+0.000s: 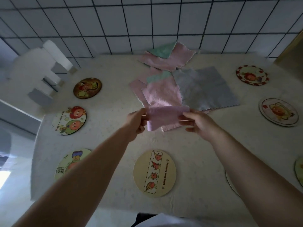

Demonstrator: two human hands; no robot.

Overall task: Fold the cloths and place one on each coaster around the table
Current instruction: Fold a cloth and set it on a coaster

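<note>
A pink cloth (165,117), folded over on itself, hangs above the middle of the table. My left hand (136,122) pinches its left end and my right hand (200,122) pinches its right end. Behind it lie loose cloths: a pink one (161,94), a grey one (208,89), and a pink and green pile (167,58) near the wall. Round picture coasters ring the table: a cream one (155,173) near me, three on the left (87,88) (69,120) (70,163), two on the right (252,75) (278,112). All coasters are bare.
The table (114,145) has a pale speckled cover and stands against a white tiled wall (147,22). A white chair (41,71) stands at the far left corner. Part of another coaster (299,171) shows at the right edge, and one (229,181) peeks from under my right forearm.
</note>
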